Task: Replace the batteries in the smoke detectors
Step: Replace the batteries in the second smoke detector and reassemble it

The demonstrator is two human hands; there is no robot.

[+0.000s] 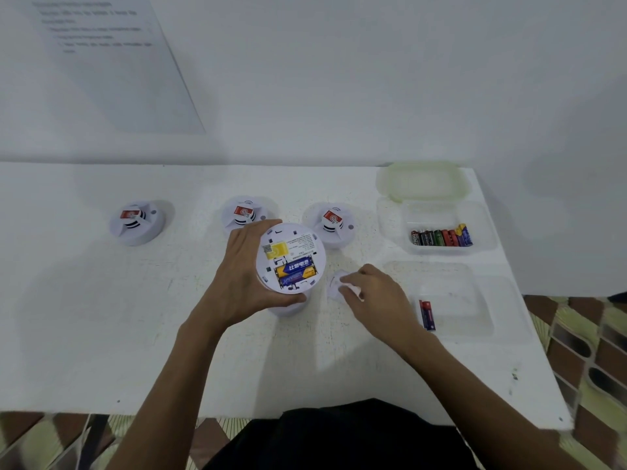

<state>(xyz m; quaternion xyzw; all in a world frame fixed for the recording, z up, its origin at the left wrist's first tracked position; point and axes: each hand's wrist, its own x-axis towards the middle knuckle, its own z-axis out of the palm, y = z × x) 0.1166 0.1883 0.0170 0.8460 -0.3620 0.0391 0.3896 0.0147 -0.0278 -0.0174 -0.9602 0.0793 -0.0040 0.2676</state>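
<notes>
Smoke detector (291,257) upside down, gripped in left hand (244,269), two batteries (295,271) seated. Right hand (376,293) pinches white cover (336,283) on tabletop (135,317). Refit pending; three other detectors (245,213) look untouched.

White characters ending 电池 on battery (294,267) in smoke detector (292,237), QR code (268,248) by yellow sticker (277,250), sheet (112,62) at eleven o'clock illegible
</notes>
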